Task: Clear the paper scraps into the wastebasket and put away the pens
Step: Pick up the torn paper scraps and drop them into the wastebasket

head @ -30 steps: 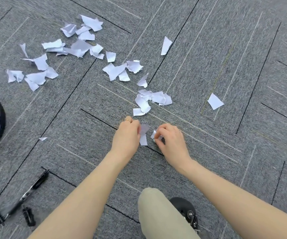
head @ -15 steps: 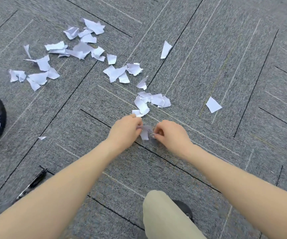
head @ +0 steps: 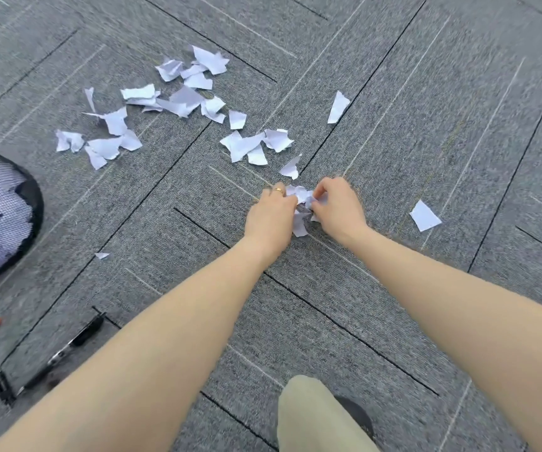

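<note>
Both hands meet over a small bunch of paper scraps [head: 300, 203] on the grey carpet [head: 426, 125]; the left hand [head: 271, 216] has its fingers curled in against the bunch from the left, a ring [head: 278, 190] on one finger; the right hand [head: 338, 210] pinches it from the right with bent fingers, so the paper sits squeezed between the two sets of fingertips, one torn piece hanging below them. More loose scraps [head: 178, 102] lie scattered beyond the hands toward the far left; a single scrap [head: 424, 216] lies just right of the right hand. The black mesh wastebasket [head: 36, 203] sits at the left edge, paper inside; the pens [head: 77, 340] lie near the lower left corner.
</note>
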Motion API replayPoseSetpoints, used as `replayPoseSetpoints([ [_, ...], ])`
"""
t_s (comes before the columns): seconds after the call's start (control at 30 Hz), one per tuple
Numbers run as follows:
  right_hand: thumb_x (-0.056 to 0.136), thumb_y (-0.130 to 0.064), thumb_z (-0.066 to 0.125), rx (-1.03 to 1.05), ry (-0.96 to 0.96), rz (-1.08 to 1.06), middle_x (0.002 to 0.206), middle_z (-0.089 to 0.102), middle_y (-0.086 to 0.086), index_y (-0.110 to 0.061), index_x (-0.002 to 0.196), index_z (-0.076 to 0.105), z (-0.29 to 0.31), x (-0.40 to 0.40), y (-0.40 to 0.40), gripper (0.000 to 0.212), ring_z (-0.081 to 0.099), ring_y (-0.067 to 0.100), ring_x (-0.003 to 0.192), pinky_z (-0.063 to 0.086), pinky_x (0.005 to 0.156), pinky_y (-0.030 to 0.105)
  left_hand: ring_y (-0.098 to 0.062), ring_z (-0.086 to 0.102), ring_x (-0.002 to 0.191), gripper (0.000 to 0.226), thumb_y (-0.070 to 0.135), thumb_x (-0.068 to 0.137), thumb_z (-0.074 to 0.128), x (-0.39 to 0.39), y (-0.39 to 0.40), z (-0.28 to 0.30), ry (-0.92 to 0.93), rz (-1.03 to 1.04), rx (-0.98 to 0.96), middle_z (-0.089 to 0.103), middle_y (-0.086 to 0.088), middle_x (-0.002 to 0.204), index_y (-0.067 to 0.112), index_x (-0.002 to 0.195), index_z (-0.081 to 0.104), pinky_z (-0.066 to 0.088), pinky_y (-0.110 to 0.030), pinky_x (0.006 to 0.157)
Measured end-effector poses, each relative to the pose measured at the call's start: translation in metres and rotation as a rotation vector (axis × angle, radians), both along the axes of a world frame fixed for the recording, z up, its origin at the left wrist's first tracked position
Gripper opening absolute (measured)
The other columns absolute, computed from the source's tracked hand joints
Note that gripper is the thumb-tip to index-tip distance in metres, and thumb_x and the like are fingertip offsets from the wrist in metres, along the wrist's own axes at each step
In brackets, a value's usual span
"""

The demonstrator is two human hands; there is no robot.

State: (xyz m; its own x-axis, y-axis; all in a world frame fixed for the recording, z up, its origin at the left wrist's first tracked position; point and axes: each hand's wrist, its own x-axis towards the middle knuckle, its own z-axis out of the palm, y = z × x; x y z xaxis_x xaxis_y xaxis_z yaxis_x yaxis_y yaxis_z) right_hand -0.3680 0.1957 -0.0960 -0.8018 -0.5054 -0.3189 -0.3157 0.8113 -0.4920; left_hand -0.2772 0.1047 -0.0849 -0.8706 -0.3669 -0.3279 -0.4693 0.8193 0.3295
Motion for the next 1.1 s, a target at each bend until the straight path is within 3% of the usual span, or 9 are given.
replayPoseSetpoints([
  [0.13, 0.091, -0.011, 0.053, -0.126, -0.049, -0.11, 0.11, 0.055, 0.002, -0.012, 0.106, 0.056, -0.002, 0.012, 0.008, 0.016, 0.047, 0.013, 0.089, 0.034, 0.077, 0.025, -0.033, 0.053, 0.097, 0.008, 0.0, 0.09, 0.048, 0.013, 0.003, -0.002, 0.041, 0.17, 0.135, 0.053, -0.014, 0.109, 0.005, 0.096, 0.051, 0.046, -0.042, 0.075],
  [0.3, 0.088, -0.006, 0.055, -0.259, -0.18, -0.293, 0.106, 0.053, -0.004, -0.012, 0.116, 0.055, 0.001, 0.014, 0.019, 0.029, 0.049, 0.011, 0.095, 0.037, 0.081, 0.024, -0.026, 0.05, 0.071, 0.009, 0.001, 0.09, 0.045, 0.025, 0.003, -0.002, 0.015, 0.337, 0.308, 0.06, -0.012, 0.09, 0.01, 0.089, 0.045, 0.04, -0.035, 0.061],
  [0.4, 0.086, -0.011, 0.06, -0.331, -0.168, -0.477, 0.101, 0.058, -0.002, -0.01, 0.113, 0.061, 0.003, -0.006, 0.047, 0.027, 0.054, 0.013, 0.091, 0.045, 0.083, 0.029, -0.015, 0.042, 0.057, 0.018, 0.004, 0.09, 0.05, 0.027, 0.0, 0.003, 0.027, 0.507, 0.552, 0.052, 0.0, 0.081, 0.015, 0.102, 0.042, 0.035, -0.028, 0.05],
  [0.53, 0.082, -0.012, 0.06, -0.319, -0.039, -0.787, 0.107, 0.062, 0.004, -0.013, 0.11, 0.062, 0.0, -0.044, 0.098, 0.028, 0.056, 0.015, 0.088, 0.048, 0.079, 0.031, -0.015, 0.049, 0.063, 0.055, 0.005, 0.088, 0.055, 0.0, -0.002, 0.015, 0.129, 0.652, 0.758, 0.049, -0.005, 0.116, 0.021, 0.135, 0.031, 0.04, -0.027, 0.054],
  [0.6, 0.081, -0.01, 0.06, -0.263, 0.0, -0.802, 0.115, 0.063, 0.009, -0.01, 0.113, 0.061, -0.006, -0.051, 0.113, 0.032, 0.056, 0.016, 0.091, 0.049, 0.083, 0.033, -0.023, 0.057, 0.076, 0.062, 0.005, 0.088, 0.054, -0.014, -0.001, 0.016, 0.12, 0.59, 0.717, 0.046, -0.01, 0.132, 0.022, 0.141, 0.027, 0.043, -0.029, 0.061],
  [0.73, 0.082, -0.01, 0.059, -0.151, 0.07, -0.773, 0.128, 0.052, 0.01, -0.009, 0.121, 0.056, -0.011, -0.055, 0.12, 0.04, 0.055, 0.023, 0.107, 0.039, 0.09, 0.029, -0.032, 0.058, 0.102, 0.052, -0.002, 0.086, 0.05, -0.021, 0.003, 0.004, 0.028, 0.439, 0.494, 0.051, -0.011, 0.13, 0.018, 0.133, 0.04, 0.047, -0.038, 0.08],
  [0.87, 0.08, -0.026, 0.064, 0.032, 0.006, -0.817, 0.125, 0.053, 0.006, -0.018, 0.121, 0.051, -0.008, -0.06, 0.125, 0.043, 0.053, 0.028, 0.113, 0.036, 0.103, 0.047, -0.03, 0.055, 0.087, 0.042, -0.006, 0.087, 0.047, -0.017, 0.011, -0.003, 0.012, 0.418, 0.342, 0.04, -0.013, 0.134, 0.014, 0.124, 0.044, 0.042, -0.037, 0.075],
  [1.0, 0.078, -0.039, 0.063, 0.089, -0.058, -0.827, 0.116, 0.062, 0.008, -0.018, 0.11, 0.057, -0.008, -0.058, 0.126, 0.039, 0.055, 0.032, 0.11, 0.039, 0.1, 0.046, -0.032, 0.055, 0.084, 0.034, -0.003, 0.087, 0.05, -0.023, 0.004, -0.002, -0.067, 0.406, 0.283, 0.029, -0.018, 0.143, 0.009, 0.118, 0.045, 0.039, -0.035, 0.072],
  [1.1, 0.076, -0.038, 0.058, 0.135, -0.013, -0.829, 0.108, 0.063, 0.011, -0.019, 0.099, 0.065, -0.01, -0.056, 0.122, 0.03, 0.056, 0.035, 0.104, 0.044, 0.094, 0.046, -0.037, 0.06, 0.094, 0.047, -0.006, 0.085, 0.053, -0.026, 0.004, -0.002, -0.079, 0.379, 0.261, 0.026, -0.02, 0.142, 0.01, 0.127, 0.037, 0.045, -0.038, 0.074],
])
